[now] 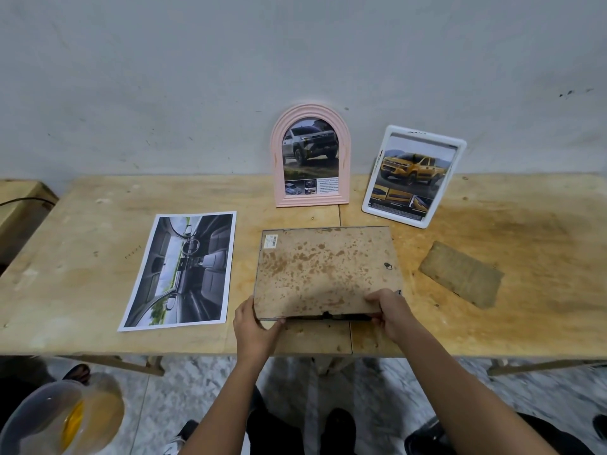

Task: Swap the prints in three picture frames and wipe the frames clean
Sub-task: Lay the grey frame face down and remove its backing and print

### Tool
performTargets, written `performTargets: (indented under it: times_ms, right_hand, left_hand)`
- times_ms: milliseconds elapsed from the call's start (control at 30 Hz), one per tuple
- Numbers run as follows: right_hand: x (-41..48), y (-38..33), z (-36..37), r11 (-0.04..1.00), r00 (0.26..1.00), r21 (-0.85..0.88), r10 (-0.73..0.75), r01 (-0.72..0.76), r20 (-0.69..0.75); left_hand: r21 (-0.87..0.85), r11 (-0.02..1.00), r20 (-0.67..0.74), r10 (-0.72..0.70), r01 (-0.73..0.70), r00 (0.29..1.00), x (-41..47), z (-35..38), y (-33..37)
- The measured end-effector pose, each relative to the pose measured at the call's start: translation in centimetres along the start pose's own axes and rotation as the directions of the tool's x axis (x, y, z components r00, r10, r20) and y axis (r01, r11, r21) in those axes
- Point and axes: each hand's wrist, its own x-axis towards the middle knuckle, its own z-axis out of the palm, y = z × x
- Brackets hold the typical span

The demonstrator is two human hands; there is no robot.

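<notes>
Brown frame back [325, 274]: lying face-down, centre of bench [525, 307]
left hand [254, 326]: fingers gripping its lower-left corner
right hand [392, 315]: fingers gripping its lower-right edge
loose print [180, 269]: lying centre left

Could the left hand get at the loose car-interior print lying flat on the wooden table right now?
Probably yes, once freed: the left hand grips the face-down stained brown frame, and the car-interior print lies uncovered just beside it.

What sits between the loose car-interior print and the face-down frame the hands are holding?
Nothing visible. Bare table separates the print from the frame, gripped at its near edge by the left hand and right hand.
</notes>
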Motion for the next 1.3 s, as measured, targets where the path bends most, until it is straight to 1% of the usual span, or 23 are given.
performTargets:
  times_ms: [200, 333, 600, 633, 733, 767, 833, 933, 1000, 1067, 1133, 1200, 1300]
  right_hand:
    - [-0.5, -0.2, 1.2, 0.99, 0.984, -0.088, -0.118, 0.106, -0.137]
    - [-0.4, -0.1, 1.6, 0.982, 0.973, -0.138, -0.153, 0.13, -0.174]
    - [0.1, 0.3, 0.9, 0.991, 0.988, -0.057, -0.123, 0.118, -0.089]
    - [0.2, 0.7, 0.6, 0.991, 0.99, -0.063, -0.125, 0.121, -0.069]
    - [0.1, 1.4, -0.6, 0.971, 0.989, -0.185, -0.151, 0.149, 0.002]
    - [0.2, 1.3, -0.8, 0.97, 0.989, -0.198, -0.145, 0.144, 0.012]
    - [0.2, 1.1, -0.9, 0.988, 0.994, -0.109, -0.103, 0.106, 0.034]
    - [-0.1, 0.8, -0.6, 0.991, 0.997, 0.133, -0.029, 0.02, 0.068]
    - [-0.3, 0.7, -0.6, 0.975, 0.996, 0.222, -0.016, -0.003, 0.086]
    - [-0.6, 0.6, -0.7, 0.961, 0.996, 0.276, -0.011, -0.014, 0.09]
    - [-0.8, 0.4, -0.8, 0.955, 0.995, 0.296, -0.047, 0.02, 0.085]
    - [-1.0, 0.3, -1.0, 0.942, 0.994, 0.326, -0.096, 0.074, 0.051]
    - [-1.3, 0.5, -1.3, 0.881, 0.984, 0.448, -0.175, 0.15, 0.016]
  left_hand:
    - [-0.038, 0.998, -0.023, -0.059, 0.058, 0.998, 0.6, 0.0, 0.4]
    - [-0.051, 0.997, -0.04, -0.062, 0.06, 0.997, 0.8, 0.0, 0.5]
    - [-0.053, 0.994, -0.025, -0.094, 0.093, 0.995, 1.0, -0.1, 0.8]
    - [-0.055, 0.994, -0.023, -0.096, 0.094, 0.995, 0.9, -0.1, 0.8]
    - [-0.062, 0.993, -0.023, -0.1, 0.098, 0.995, 0.7, -0.2, 0.7]
    - [-0.062, 0.993, -0.022, -0.102, 0.101, 0.995, 0.6, -0.2, 0.7]
    - [-0.056, 0.993, -0.02, -0.108, 0.107, 0.994, 0.5, -0.2, 0.9]
    - [-0.061, 0.992, -0.016, -0.109, 0.108, 0.994, 0.4, -0.3, 1.0]
    - [-0.057, 0.993, -0.014, -0.106, 0.106, 0.994, 0.3, -0.3, 1.0]
    - [-0.059, 0.993, -0.012, -0.099, 0.098, 0.995, 0.2, -0.3, 1.0]
    - [-0.059, 0.993, -0.018, -0.099, 0.098, 0.995, 0.2, -0.3, 1.1]
    - [-0.079, 0.991, -0.017, -0.112, 0.111, 0.994, -0.1, -0.5, 1.3]
    - [-0.118, 0.986, -0.029, -0.123, 0.119, 0.992, -0.4, -0.5, 1.4]
